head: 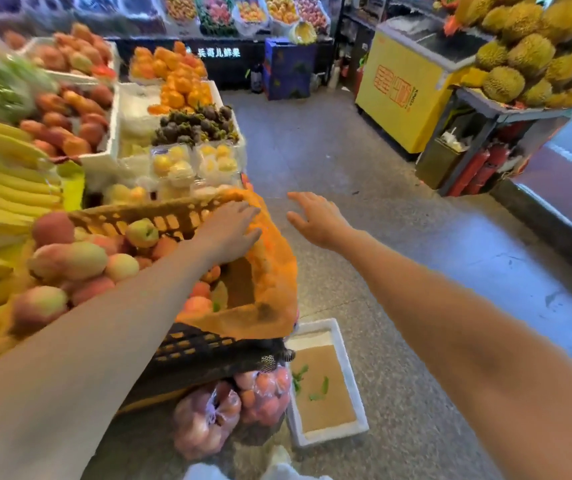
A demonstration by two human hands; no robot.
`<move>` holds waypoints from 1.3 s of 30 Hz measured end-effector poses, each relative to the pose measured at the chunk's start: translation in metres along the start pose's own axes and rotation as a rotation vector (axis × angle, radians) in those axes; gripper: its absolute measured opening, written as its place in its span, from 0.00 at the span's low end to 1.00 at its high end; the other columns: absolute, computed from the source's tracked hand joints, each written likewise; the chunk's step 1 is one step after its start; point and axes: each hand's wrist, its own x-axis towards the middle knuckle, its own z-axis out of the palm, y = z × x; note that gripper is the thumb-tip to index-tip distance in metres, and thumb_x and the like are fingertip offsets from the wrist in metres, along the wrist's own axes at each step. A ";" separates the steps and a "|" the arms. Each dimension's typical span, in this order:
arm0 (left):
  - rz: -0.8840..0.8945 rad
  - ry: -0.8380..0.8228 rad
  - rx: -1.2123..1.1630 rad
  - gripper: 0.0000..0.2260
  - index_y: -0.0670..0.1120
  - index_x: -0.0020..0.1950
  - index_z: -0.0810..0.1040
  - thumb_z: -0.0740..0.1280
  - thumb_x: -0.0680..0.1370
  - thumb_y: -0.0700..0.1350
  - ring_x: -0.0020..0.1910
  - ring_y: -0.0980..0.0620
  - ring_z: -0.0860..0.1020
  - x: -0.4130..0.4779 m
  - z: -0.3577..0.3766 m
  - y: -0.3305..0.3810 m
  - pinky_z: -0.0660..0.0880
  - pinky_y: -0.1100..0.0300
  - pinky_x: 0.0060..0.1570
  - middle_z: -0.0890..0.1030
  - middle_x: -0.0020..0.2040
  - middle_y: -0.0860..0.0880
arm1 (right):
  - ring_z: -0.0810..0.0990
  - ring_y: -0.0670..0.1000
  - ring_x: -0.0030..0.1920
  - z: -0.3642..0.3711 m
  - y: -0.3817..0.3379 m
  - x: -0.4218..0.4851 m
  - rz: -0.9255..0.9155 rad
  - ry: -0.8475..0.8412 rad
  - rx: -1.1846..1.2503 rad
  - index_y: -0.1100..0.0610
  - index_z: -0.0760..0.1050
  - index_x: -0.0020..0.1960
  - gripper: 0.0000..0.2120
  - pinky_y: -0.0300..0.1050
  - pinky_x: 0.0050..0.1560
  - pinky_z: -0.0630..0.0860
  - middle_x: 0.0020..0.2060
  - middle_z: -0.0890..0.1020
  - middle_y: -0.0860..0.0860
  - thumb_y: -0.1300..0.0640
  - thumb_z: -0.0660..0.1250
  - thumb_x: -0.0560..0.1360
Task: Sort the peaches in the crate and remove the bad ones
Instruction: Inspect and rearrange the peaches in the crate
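Sorting looks barely begun: my left grip (232, 230) lies flat, fingers straight, on the orange liner (270, 271) at the 3 o'clock rim of the crate (160, 216); my right grip (312, 216) hangs spread and empty beyond. The peaches (70, 261) heap at 9 o'clock of my left grip. Next, push the liner clear and check each fruit

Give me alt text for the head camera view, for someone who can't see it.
A person's left hand rests open on the orange liner of a crate of peaches, right hand open over the floor; a white foam tray sits below.
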 end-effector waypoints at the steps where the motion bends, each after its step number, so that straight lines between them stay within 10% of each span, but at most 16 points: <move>1: -0.041 0.003 0.008 0.24 0.46 0.76 0.59 0.56 0.82 0.53 0.76 0.45 0.56 -0.003 -0.001 -0.019 0.55 0.51 0.73 0.58 0.77 0.44 | 0.68 0.58 0.70 0.005 -0.014 0.012 -0.053 -0.008 0.008 0.54 0.62 0.74 0.24 0.55 0.69 0.65 0.71 0.70 0.56 0.49 0.58 0.81; 8: -0.208 -0.054 0.076 0.26 0.46 0.76 0.60 0.59 0.81 0.54 0.75 0.43 0.59 -0.029 -0.001 -0.133 0.60 0.49 0.71 0.61 0.76 0.43 | 0.70 0.58 0.68 0.055 -0.108 0.073 -0.291 -0.085 -0.009 0.57 0.65 0.73 0.23 0.55 0.67 0.67 0.68 0.72 0.57 0.49 0.59 0.80; 22: -0.175 -0.101 0.046 0.19 0.50 0.64 0.75 0.63 0.76 0.57 0.57 0.45 0.76 -0.059 -0.006 -0.244 0.75 0.49 0.50 0.78 0.55 0.46 | 0.70 0.57 0.68 0.134 -0.187 0.115 -0.152 -0.405 0.104 0.51 0.58 0.77 0.28 0.54 0.66 0.70 0.72 0.68 0.55 0.48 0.61 0.80; 30: -0.145 0.117 0.018 0.16 0.54 0.50 0.83 0.62 0.74 0.62 0.51 0.48 0.78 -0.072 -0.013 -0.268 0.73 0.53 0.47 0.82 0.46 0.49 | 0.72 0.56 0.66 0.143 -0.211 0.137 -0.188 -0.326 0.142 0.53 0.59 0.76 0.29 0.51 0.62 0.72 0.68 0.72 0.56 0.49 0.64 0.79; 39: -0.395 0.297 0.007 0.17 0.49 0.64 0.76 0.65 0.76 0.49 0.64 0.41 0.69 -0.085 -0.005 -0.296 0.67 0.47 0.60 0.73 0.64 0.43 | 0.77 0.59 0.57 0.165 -0.228 0.147 -0.111 -0.210 0.061 0.51 0.59 0.73 0.32 0.54 0.52 0.79 0.63 0.72 0.58 0.46 0.68 0.75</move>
